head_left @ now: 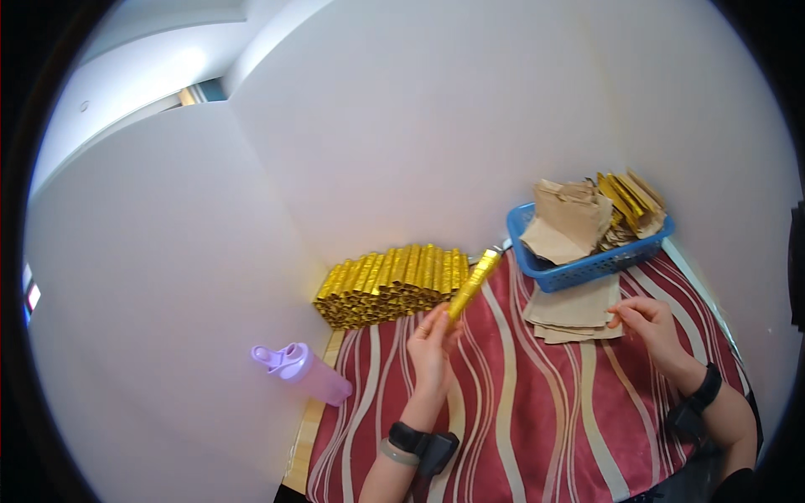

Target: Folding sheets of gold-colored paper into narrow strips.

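Left hand (433, 342) grip pinches a gold roll (474, 282) by its lower end, tilted up toward the roll stack (390, 284) at the counter's far edge. Right hand (646, 323), fingers loosely curled, rests on brown sheets (574, 312) beside a blue basket (579, 270) in the far right corner. Judged: roll finished, stacking comes next; needs laying it parallel w/ the stack. Pink bottle (303, 372) lies off the left edge.

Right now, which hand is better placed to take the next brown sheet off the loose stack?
Right hand: its fingertips already rest on the brown paper stack below the blue basket. The left hand is busy holding a gold roll upright.
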